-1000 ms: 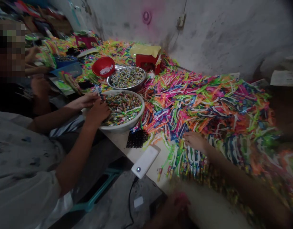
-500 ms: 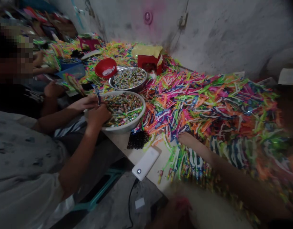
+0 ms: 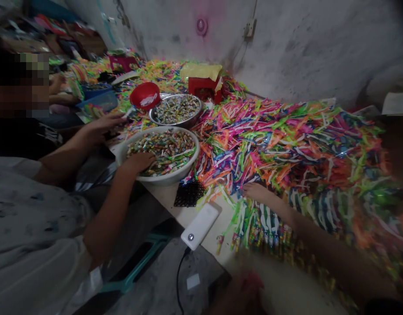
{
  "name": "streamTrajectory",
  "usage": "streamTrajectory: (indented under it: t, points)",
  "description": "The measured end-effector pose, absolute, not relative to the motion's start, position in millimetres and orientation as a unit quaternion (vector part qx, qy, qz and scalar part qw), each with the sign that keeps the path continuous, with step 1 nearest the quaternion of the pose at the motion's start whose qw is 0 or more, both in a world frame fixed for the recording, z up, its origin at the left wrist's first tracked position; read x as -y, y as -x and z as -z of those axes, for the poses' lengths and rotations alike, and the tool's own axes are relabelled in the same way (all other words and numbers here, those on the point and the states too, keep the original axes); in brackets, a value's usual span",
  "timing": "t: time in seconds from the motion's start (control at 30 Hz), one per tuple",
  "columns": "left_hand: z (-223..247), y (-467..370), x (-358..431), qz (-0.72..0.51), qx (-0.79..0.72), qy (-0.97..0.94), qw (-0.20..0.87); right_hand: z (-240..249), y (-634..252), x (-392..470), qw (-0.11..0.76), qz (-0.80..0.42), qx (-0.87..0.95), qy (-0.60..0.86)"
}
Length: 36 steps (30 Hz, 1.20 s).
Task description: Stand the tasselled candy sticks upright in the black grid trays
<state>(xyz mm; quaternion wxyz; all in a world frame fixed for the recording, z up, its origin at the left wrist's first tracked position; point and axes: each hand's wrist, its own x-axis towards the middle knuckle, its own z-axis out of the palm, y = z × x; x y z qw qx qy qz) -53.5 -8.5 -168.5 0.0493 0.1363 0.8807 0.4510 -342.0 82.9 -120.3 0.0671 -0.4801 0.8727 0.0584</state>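
My right hand (image 3: 256, 192) reaches in from the lower right and lies on the near edge of a heap of bright plastic strips (image 3: 273, 135), its fingers stretched out. Just below it, green and white strips with small patterned tubes (image 3: 256, 236) at their ends lie side by side in a row. My left hand (image 3: 236, 292) is low in the view, dark and blurred, beside something pink (image 3: 252, 282); its fingers cannot be made out. A white power bank (image 3: 199, 226) with a black cable lies on the table corner, left of my right hand.
At the left, a co-worker has one hand (image 3: 139, 163) in a white basin (image 3: 168, 178) of small tubes. Behind stand a metal basin (image 3: 191, 121), a red bowl (image 3: 144, 95) and a red stool (image 3: 204, 84). A black mesh piece (image 3: 189, 194) lies near the table edge.
The co-worker's hands have parted: one has gone down into the white basin, the other back and left with a small pale thing. My right hand's fingers look more stretched out.
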Motion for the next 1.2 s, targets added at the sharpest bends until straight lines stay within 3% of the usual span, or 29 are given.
streamTrajectory:
  t: [0.3, 0.4, 0.5, 0.57, 0.63, 0.73, 0.87, 1.0, 1.2]
  points:
    - [154, 60, 9, -0.519, -0.849, -0.063, 0.078, 81, 312, -106, 0.04, 0.122, -0.927, 0.353]
    - [142, 69, 22, -0.533, -0.842, -0.043, 0.07, 66, 278, -114, 0.023, 0.359, -0.903, 0.235]
    - [114, 77, 34, -0.58, -0.811, -0.027, 0.068, 47, 223, -123, 0.089, 0.62, -0.77, 0.123]
    - [89, 77, 38, -0.614, -0.785, -0.047, 0.074, 31, 183, -133, 0.146, 0.721, -0.675, 0.065]
    - [61, 75, 37, -0.573, -0.812, -0.098, 0.051, 15, 146, -147, 0.18, 0.771, -0.611, 0.02]
    - [25, 69, 25, -0.413, -0.885, -0.214, -0.032, -5, 104, -172, 0.204, 0.784, -0.587, -0.011]
    - [-9, 62, 4, -0.228, -0.872, -0.401, -0.164, -25, 59, -208, 0.147, 0.741, -0.655, 0.023]
    - [-31, 55, -14, -0.191, -0.829, -0.466, -0.242, -45, 13, -233, 0.036, 0.616, -0.784, 0.07]
    - [-51, 48, -38, -0.187, -0.777, -0.542, -0.258, -58, -34, -252, -0.056, 0.499, -0.862, 0.071]
